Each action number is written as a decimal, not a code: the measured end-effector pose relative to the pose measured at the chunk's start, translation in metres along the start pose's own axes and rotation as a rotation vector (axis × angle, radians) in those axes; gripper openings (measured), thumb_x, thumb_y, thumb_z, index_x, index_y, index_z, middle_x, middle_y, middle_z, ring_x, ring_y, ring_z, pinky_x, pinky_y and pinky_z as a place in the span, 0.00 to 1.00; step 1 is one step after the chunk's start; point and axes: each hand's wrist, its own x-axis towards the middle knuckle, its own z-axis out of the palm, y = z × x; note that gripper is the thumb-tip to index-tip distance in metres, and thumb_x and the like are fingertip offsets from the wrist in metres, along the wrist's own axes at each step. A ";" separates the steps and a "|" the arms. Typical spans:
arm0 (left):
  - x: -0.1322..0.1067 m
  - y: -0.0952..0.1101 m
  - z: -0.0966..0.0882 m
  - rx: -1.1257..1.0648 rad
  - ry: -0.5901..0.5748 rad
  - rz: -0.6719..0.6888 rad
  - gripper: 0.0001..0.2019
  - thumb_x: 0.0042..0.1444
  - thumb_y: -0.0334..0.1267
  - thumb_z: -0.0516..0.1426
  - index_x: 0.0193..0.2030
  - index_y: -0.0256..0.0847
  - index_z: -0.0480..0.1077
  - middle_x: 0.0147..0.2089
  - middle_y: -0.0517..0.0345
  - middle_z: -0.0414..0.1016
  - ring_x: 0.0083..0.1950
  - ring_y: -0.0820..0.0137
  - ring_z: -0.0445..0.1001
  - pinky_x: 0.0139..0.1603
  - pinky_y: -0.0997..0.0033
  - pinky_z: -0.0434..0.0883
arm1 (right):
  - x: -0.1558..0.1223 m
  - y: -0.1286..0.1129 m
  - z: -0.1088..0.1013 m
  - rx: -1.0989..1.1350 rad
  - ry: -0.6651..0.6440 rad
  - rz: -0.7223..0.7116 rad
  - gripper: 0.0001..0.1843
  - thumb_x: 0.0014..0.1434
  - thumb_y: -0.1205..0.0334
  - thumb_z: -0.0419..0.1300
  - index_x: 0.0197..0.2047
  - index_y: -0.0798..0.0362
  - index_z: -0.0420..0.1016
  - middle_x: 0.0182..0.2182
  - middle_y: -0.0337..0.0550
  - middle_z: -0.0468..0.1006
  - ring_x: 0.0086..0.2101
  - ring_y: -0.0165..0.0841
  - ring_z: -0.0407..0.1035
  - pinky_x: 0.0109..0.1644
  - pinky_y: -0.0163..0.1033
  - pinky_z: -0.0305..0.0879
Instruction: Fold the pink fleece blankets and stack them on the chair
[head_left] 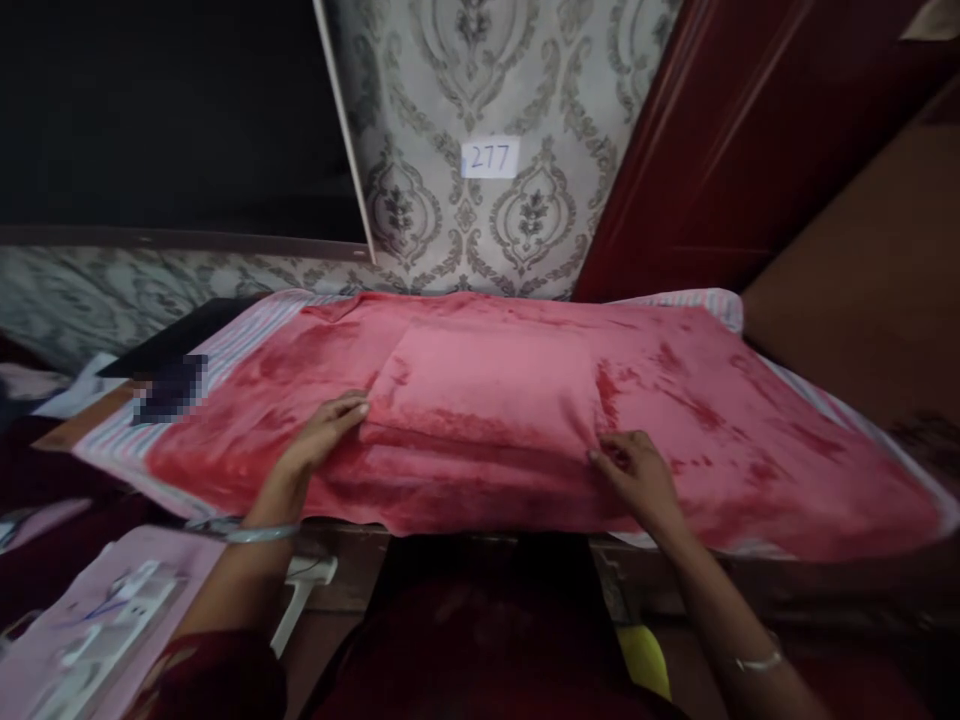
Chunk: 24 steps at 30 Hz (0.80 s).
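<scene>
A folded piece of pink plush cloth [487, 375] lies flat, roughly rectangular, on a larger pink plush blanket [697, 400] of the same colour. Whether the two are one piece I cannot tell. My left hand [326, 430] pinches the folded cloth at its near left corner, thumb and fingers together. At the near right corner, my right hand [641, 480] grips the cloth between thumb and curled fingers, and small creases run from there. Darker red brushed patches mark the plush around both hands.
Under the blanket is a striped cloth [259, 330]. A dark screen [165, 120] hangs at the back left, beside a paper label [490, 157] reading 277. A dark red wooden panel [675, 150] stands at the right. A white power strip [112, 640] lies lower left.
</scene>
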 end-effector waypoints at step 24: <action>0.002 0.008 0.009 -0.434 0.095 -0.258 0.29 0.24 0.48 0.77 0.31 0.42 0.70 0.24 0.67 0.72 0.23 0.76 0.68 0.23 0.78 0.67 | -0.001 -0.005 0.002 0.611 0.083 0.336 0.26 0.48 0.47 0.66 0.47 0.50 0.69 0.21 0.31 0.69 0.21 0.32 0.66 0.25 0.38 0.64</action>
